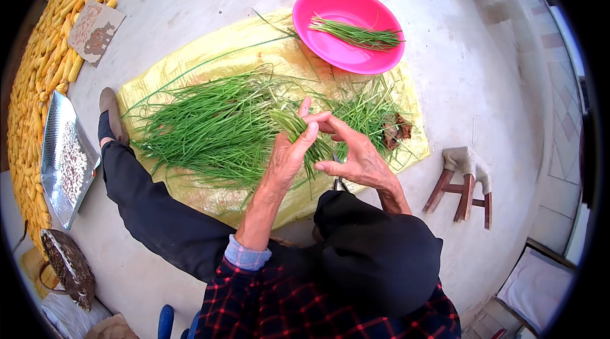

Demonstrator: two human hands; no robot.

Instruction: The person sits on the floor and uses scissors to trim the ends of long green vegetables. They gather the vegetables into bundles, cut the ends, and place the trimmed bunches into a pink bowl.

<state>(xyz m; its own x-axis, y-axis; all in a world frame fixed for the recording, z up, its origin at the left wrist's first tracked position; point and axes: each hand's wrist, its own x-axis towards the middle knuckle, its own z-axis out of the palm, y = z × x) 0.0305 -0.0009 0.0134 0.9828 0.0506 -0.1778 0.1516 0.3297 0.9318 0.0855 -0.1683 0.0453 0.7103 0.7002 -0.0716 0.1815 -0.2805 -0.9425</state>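
My left hand (291, 150) grips a small bunch of green chive-like stalks (289, 122), its pale ends towards my thumb. Beside it, my right hand (357, 155) has its thumb and fingers spread, its fingertips close to the bunch; whether they touch it is unclear. Under both hands lies a yellow woven plastic sheet (176, 69). A large pile of the same stalks (209, 129) spreads to the left, and a looser heap (364, 105) lies to the right. Dark-handled scissors (340, 184) show partly below my right hand. A pink plastic basin (329, 3) holds another bunch (357, 35).
Many corn cobs (28, 148) line the left side, with a broken tile (95, 31) against them. A metal scoop (59, 148) holds pale and dark bits. A dark woven basket (71, 267) sits lower left. At right stands a small wooden stool (460, 184) with a cloth-covered top.
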